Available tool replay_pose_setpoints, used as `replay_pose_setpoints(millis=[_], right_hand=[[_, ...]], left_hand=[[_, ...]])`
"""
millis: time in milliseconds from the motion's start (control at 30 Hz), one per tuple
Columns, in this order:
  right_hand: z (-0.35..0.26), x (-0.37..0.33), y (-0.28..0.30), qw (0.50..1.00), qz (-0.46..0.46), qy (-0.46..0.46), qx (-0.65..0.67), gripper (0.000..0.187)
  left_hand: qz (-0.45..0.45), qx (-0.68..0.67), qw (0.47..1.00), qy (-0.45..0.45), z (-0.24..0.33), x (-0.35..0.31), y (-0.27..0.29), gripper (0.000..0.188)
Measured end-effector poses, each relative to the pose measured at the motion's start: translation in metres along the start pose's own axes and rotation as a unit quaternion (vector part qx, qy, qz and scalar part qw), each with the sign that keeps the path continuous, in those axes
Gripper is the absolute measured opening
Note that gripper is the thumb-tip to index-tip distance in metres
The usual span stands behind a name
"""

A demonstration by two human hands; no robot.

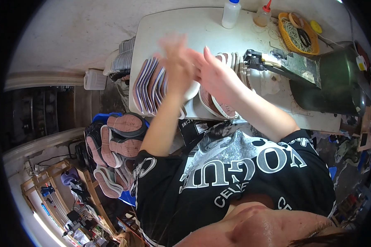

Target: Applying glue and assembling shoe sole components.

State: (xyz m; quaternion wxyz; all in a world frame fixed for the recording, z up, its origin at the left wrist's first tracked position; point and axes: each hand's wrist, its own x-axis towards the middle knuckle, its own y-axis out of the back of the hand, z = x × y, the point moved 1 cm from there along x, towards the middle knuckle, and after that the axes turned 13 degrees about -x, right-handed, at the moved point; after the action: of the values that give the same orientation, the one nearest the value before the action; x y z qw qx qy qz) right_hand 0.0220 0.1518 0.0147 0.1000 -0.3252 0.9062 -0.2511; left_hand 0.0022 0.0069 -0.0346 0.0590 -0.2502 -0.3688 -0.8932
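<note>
Over the table, my left hand (pixel 177 61) is smeared by motion, so its fingers do not show clearly. Close beside it, my right hand (pixel 212 74) has its thumb apart and its fingers stretched toward the left; no object shows in it. The fingertips partly overlap the left hand, and I cannot tell whether the two touch. Below my left hand stands a row of shoe insoles (pixel 146 92), brown with white and purple edges. Under my right hand and wrist lie several shoe soles (pixel 223 108) with brown faces and white rims, partly hidden.
The white table (pixel 160 29) holds a blue-capped bottle (pixel 231 15), a red-tipped bottle (pixel 262 16) and a yellow basket (pixel 292 35) of cords. A dark clamp-like machine arm (pixel 284 64) juts in from the right. Beside me, a blue crate (pixel 130 200) is piled with soles (pixel 125 124).
</note>
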Motion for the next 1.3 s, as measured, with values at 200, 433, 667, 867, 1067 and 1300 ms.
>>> replay_pose_setpoints(millis=[200, 433, 667, 867, 1067, 1300], right_hand=[[-0.023, -0.024, 0.014, 0.945, 0.049, 0.185, -0.265, 0.049], [-0.031, -0.035, 0.012, 0.958, 0.101, 0.198, -0.181, 0.032], [-0.047, -0.049, 0.015, 0.99, 0.029, 0.117, -0.077, 0.018], [-0.048, -0.06, 0.015, 0.984, 0.086, 0.109, -0.112, 0.013], [-0.047, -0.064, 0.017, 0.954, 0.141, 0.177, -0.199, 0.01], [-0.056, -0.068, 0.019, 0.757, 0.174, 0.316, -0.546, 0.01]], left_hand=[[0.076, -0.264, 0.961, 0.037, 0.04, 0.012, 0.048, 0.049], [0.015, -0.417, 0.908, -0.033, 0.092, 0.001, 0.05, 0.025], [0.079, -0.537, 0.839, 0.046, 0.096, 0.0, 0.043, 0.017], [0.036, -0.572, 0.819, -0.01, 0.105, -0.004, 0.037, 0.021], [0.003, -0.465, 0.884, -0.037, 0.113, -0.004, 0.043, 0.024], [-0.019, -0.539, 0.835, 0.107, 0.119, -0.007, 0.048, 0.005]])
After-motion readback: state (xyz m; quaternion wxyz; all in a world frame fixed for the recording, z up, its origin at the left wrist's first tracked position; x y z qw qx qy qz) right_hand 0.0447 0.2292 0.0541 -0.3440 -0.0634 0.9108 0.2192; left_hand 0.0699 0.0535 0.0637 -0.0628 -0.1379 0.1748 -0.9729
